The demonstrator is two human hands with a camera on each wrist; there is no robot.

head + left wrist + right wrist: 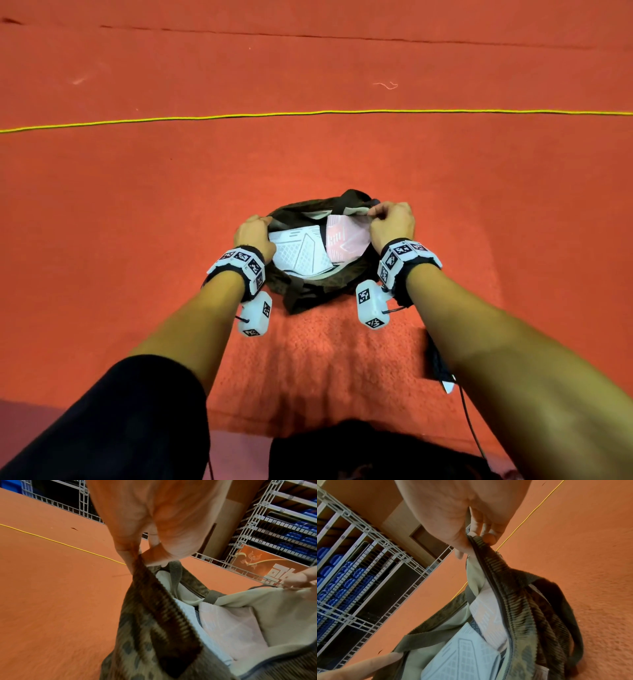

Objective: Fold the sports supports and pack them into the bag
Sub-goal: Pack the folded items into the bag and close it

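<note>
An orange carpet (308,154) is spread across the whole scene, and one dark patterned corduroy bag (308,291) is set on it, taken here as the landmark. Beyond the bag one yellow cord (308,113) is stretched across the carpet, and behind that, in the wrist views, metal shelving (274,527) with blue bins is seen. The bag's mouth is held wide by two hands: its left rim is pinched by the left hand (253,233) between thumb and curled fingers, and its right rim, at the zipper edge, is pinched by the right hand (390,219) in the same way. Inside the bag two folded sports supports are counted: one white support (298,253) toward the left rim and one pink support (346,240) toward the right rim, lying side by side and touching against the pale lining (283,615). No further support is seen on the carpet around the bag, so the folding and packing are judged to be done or very nearly so; only the closing of the zipper (496,595), if wanted, is thought to remain.
</note>
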